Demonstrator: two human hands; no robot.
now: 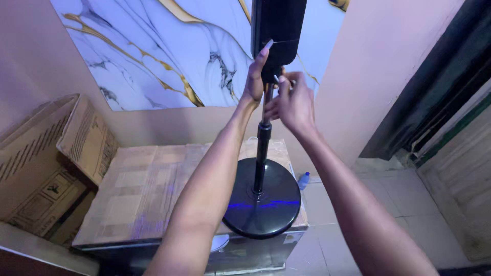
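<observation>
So the stand fan is partly together at this point: the round base (262, 198) already has the pole (262, 148) standing upright in it, straight below both hands, and the black housing (277, 28) sits on top of the pole, right above the fingers. No blades or grille show in view, so I'd guess that part is still left, though the top is cut off by the frame. The left hand (254, 76) is wrapped on the lower end of the housing with fingers stretched up along its side, and the right hand (292, 101) is curled in close at the joint where pole meets housing, fingertips pinching something small there, can't tell what. Base is glossy black plastic, disc shaped with a blue reflection; the pole is matte black below with a thinner shiny metal tube above. It all stands on a flat cardboard carton (146, 189) under the forearms, with 1 open cardboard box (48, 153) off to the left.
</observation>
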